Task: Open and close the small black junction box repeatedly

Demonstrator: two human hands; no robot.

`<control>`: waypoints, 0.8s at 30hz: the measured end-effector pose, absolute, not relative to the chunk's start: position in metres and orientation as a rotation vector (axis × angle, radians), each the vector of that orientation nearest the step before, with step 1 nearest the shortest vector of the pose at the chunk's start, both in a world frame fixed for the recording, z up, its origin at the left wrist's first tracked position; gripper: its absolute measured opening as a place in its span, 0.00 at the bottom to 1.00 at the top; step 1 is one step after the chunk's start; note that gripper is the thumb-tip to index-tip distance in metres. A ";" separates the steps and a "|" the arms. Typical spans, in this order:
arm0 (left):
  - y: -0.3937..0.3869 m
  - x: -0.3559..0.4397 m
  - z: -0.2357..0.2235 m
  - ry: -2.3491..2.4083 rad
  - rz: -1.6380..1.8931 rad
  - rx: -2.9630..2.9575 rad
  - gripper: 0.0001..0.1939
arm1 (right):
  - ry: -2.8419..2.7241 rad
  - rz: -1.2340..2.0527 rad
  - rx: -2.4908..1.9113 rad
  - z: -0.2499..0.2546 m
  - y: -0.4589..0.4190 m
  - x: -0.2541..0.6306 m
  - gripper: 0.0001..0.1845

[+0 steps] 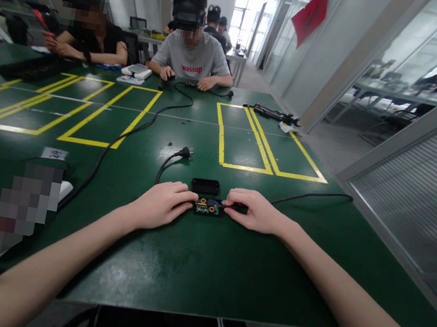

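An opened black power adapter (208, 207) lies on the green table in front of me, its circuit board with copper coils and coloured parts facing up. My left hand (164, 203) is closed, its fingertips gripping the adapter's left end. At the right end, the thumb and forefinger of my right hand (253, 210) pinch together where a black cable (310, 195) meets the case; the fingers partly hide that joint. Just behind the adapter rests its black cover (205, 185), hollow side up. A black cord with a plug (185, 152) runs from near my left hand.
To the left, a long black cord (107, 149) crosses the table beside a white-edged, pixelated object (65, 192). Yellow tape rectangles (243, 167) mark the far half. A folded black tripod-like item (273, 114) lies far right. Two people sit opposite, one in a grey shirt (195, 58).
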State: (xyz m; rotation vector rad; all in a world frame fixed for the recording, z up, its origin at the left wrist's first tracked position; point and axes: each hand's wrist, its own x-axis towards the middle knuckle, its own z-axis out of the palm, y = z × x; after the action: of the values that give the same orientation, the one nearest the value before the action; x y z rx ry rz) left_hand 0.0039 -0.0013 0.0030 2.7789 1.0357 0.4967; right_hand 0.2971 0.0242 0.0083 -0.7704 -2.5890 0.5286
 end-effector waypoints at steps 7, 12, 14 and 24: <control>0.000 0.005 0.006 1.021 0.449 2.815 0.12 | -2.630 0.507 -0.751 0.010 0.026 0.300 0.07; 0.000 0.004 0.007 1.024 0.439 2.871 0.15 | -2.707 0.305 -0.722 0.008 0.027 0.300 0.07; 0.001 0.003 0.006 1.052 0.454 2.892 0.16 | -2.713 0.210 -0.704 0.005 0.029 0.298 0.09; 0.003 0.001 0.007 1.153 0.494 2.903 0.15 | -2.606 0.282 -0.635 0.007 0.029 0.293 0.08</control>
State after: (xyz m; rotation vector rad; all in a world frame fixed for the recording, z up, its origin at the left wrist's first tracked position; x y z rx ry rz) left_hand 0.0009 0.0032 0.0069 2.9030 1.1530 0.4938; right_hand 0.2926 0.0290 0.0067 -0.6349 -2.6060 0.2822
